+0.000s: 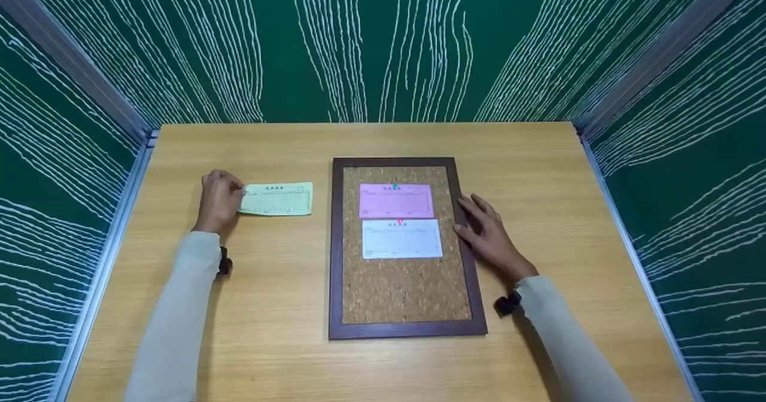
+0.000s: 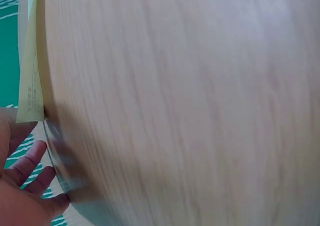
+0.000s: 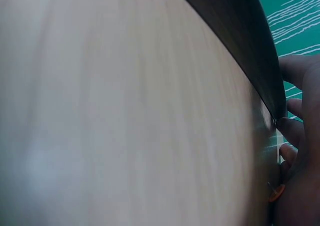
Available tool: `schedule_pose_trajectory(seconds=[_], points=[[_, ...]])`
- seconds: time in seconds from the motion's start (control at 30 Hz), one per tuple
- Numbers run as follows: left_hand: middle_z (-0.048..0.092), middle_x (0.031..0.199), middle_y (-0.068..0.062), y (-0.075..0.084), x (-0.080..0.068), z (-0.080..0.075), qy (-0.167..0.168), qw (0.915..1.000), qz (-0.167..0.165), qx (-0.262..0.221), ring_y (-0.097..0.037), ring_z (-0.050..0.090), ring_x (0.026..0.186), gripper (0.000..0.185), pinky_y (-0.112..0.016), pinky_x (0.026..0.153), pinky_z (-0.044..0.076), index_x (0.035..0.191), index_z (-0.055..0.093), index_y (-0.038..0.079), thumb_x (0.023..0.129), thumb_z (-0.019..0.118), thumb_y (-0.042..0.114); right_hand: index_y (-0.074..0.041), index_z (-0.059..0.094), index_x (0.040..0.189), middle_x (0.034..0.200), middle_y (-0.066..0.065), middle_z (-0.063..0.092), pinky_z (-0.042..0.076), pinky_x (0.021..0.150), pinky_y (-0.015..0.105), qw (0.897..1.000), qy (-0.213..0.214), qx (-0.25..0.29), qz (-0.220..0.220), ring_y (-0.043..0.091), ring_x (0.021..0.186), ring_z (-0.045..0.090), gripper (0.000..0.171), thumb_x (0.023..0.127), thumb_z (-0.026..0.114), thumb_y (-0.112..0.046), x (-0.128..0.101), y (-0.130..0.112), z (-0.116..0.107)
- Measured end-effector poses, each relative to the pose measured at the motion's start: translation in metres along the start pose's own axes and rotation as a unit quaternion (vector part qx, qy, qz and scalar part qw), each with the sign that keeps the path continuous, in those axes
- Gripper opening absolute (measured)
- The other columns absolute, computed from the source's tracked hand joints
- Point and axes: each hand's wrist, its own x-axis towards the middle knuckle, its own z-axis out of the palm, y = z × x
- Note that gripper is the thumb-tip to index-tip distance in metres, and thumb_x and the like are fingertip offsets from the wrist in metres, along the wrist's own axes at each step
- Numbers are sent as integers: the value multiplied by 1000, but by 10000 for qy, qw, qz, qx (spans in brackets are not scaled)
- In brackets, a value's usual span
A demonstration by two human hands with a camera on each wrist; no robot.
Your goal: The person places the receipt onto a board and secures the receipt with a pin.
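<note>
The person's left hand point(image 1: 218, 201) is pinching the left end of a pale green slip point(image 1: 277, 199), which is lying flat on the wooden table point(image 1: 275, 306) just left of the cork board point(image 1: 402, 288). The right hand point(image 1: 491, 234) is resting with fingers straight against the board's dark right frame, steadying it; in the right wrist view an orange push pin point(image 3: 276, 192) is tucked against that hand (how it is being held I cannot tell).

To my eye the green slip is being brought toward the board, so the sensible way is lifting it level by that pinched end, keeping it from folding, and laying it square on the bare cork below the white slip point(image 1: 401, 238), edges parallel to the frame, while the right hand is pressing the frame so nothing slides.

Counting: three slips in all, one pink slip point(image 1: 395, 201) and one white already pinned, one green off the board; one cork board; two pin heads showing on the board, plus the orange one.
</note>
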Motion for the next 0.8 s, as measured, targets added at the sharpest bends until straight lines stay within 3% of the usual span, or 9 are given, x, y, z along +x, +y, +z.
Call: schedule_pose_trajectory(seconds=[0.2, 0.33, 0.6, 0.8], points=[[62, 128, -29, 2, -2, -2, 47, 9998, -122, -142, -46, 48, 132, 14, -58, 113, 42, 112, 74, -12, 106, 64, -3, -15, 46, 169, 181, 21, 21, 15, 128, 76, 10000, -5, -35, 33, 48, 165, 17, 69, 108, 72, -33, 1, 0, 1], [68, 120, -29, 3, -5, -6, 76, 9998, -21, -185, -45, 58, 121, 14, -59, 116, 41, 113, 74, -11, 106, 64, -4, -16, 46, 169, 181, 21, 20, 16, 128, 76, 10000, -5, -47, 22, 49, 165, 17, 69, 108, 72, -34, 1, 2, 1], [75, 111, -26, 12, -12, -10, 51, 9993, 56, -361, -37, 70, 105, 14, -49, 91, 56, 114, 75, -8, 108, 63, -3, -15, 46, 169, 180, 23, 21, 17, 127, 78, 10000, 1, -84, 45, 52, 164, 17, 69, 108, 72, -33, 2, 1, 0], [76, 107, -25, 18, -15, -13, 51, 9990, 156, -413, -37, 72, 100, 13, -44, 87, 56, 111, 76, -8, 108, 64, -4, -15, 45, 169, 180, 23, 22, 18, 126, 78, 9998, -8, -157, 75, 52, 164, 17, 69, 108, 72, -33, 2, -1, 0]])
